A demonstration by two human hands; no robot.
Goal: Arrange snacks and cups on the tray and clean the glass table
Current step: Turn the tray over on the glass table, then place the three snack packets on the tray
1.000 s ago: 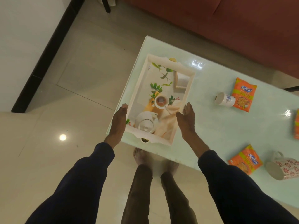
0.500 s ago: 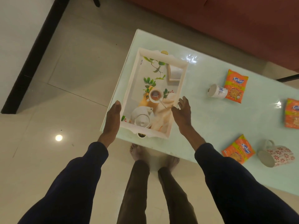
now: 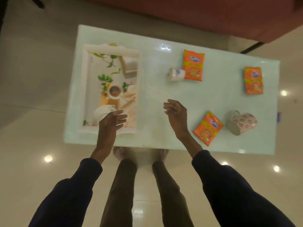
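Tray (image 3: 84,89): lies flat at the left end of the glass surface (image 3: 157,94), long side running away from me. Its base carries a printed picture of a teapot, a teacup and leaves.

My left hand (image 3: 111,123): above the tray's near right corner, fingers (image 3: 121,115) straight and spread, gripping nothing.

My right hand (image 3: 176,115): above a bare part of the surface, between the tray and the near snack packet (image 3: 207,128). Its fingers (image 3: 169,104) are loosely curled and hold nothing.

Snacks: three orange packets lie flat on the surface, outside the tray. The near one is just beside the floral mug (image 3: 242,122), which lies on its side with its mouth towards me. The middle packet (image 3: 193,67) touches the white cup (image 3: 176,74), also on its side. The far-right packet (image 3: 253,80) lies alone near the surface's right edge.

Surroundings: a reddish sofa (image 3: 213,13) beyond the surface; a glossy tiled floor (image 3: 32,79) beneath.
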